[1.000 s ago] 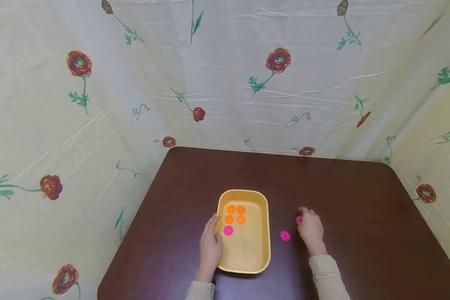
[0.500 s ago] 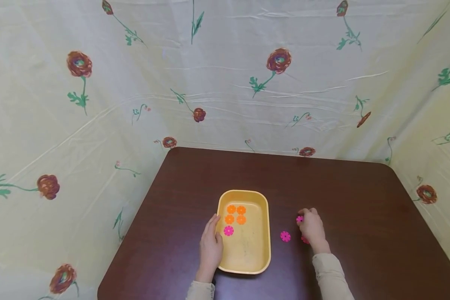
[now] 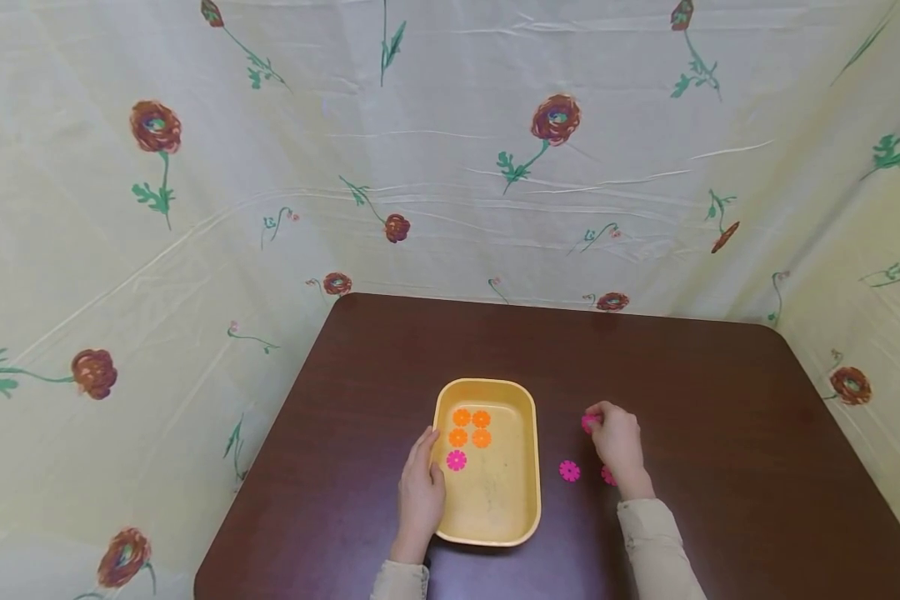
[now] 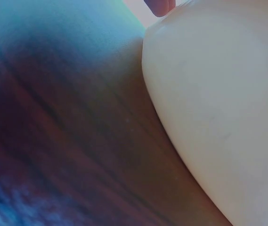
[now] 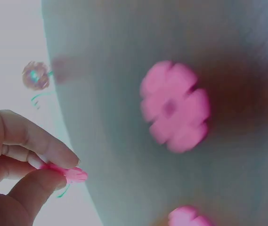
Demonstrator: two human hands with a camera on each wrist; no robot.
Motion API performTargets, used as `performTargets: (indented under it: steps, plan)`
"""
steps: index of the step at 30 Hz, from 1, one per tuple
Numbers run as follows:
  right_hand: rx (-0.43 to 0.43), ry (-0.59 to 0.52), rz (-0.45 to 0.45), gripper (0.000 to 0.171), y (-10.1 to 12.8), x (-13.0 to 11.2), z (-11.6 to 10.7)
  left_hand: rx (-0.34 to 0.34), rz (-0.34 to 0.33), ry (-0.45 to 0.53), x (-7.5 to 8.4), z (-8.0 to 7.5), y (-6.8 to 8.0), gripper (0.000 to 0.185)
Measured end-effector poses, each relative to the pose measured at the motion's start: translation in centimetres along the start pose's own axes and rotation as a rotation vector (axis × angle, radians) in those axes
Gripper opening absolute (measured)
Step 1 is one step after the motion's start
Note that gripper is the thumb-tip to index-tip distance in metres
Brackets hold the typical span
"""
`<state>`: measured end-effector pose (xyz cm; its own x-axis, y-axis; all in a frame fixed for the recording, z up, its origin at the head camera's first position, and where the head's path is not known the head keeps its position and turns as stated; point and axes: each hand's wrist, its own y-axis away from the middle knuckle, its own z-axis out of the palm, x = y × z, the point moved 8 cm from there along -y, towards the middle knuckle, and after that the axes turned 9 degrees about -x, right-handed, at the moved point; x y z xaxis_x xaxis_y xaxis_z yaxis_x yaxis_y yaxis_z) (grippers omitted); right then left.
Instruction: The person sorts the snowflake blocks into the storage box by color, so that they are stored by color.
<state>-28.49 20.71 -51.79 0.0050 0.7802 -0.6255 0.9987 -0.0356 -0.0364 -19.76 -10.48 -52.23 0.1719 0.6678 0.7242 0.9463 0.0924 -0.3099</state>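
A yellow tray [image 3: 527,467] sits on the dark wooden table [image 3: 690,375]. In it lie several orange flower discs [image 3: 470,427] and one pink flower disc [image 3: 456,459]. My left hand [image 3: 429,458] grips the tray's left rim, and the tray wall [image 4: 218,117] fills the left wrist view. My right hand [image 3: 594,419] is to the right of the tray and pinches a pink flower disc [image 5: 72,174] between thumb and fingers, just above the table. A second pink disc [image 3: 569,471] lies on the table beside it. A third [image 3: 607,477] shows partly by my right wrist.
Floral plastic sheeting [image 3: 450,167] walls in the table at the back and on both sides. The table's far half is bare wood. Beige sleeves [image 3: 656,542] cover both forearms near the front edge.
My right hand has picked a pink disc up off the table and moved slightly back and left, which uncovers another pink disc by the wrist. My left hand and the tray have not moved.
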Motion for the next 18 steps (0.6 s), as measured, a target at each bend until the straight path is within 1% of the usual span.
performTargets:
  steps: [4, 10, 14, 18]
  plan:
    - [0.011, -0.035, -0.015, 0.009, -0.6, -1.9, -0.5, -0.002, -0.005, 0.002, -0.1, 0.0, 0.0, 0.047]
    - [0.014, -0.123, -0.028, 0.010, -1.2, -4.8, -0.8, 0.001, -0.013, 0.011, -0.1, -0.1, 0.0, 0.047]
    - [0.003, -0.149, -0.045, 0.010, -1.5, -6.4, -0.6, 0.002, -0.015, 0.010, -0.1, -0.1, 0.0, 0.047]
    - [-0.024, -0.161, -0.057, 0.009, -1.7, -7.6, 0.1, 0.004, -0.007, 0.005, 0.0, -0.1, 0.0, 0.047]
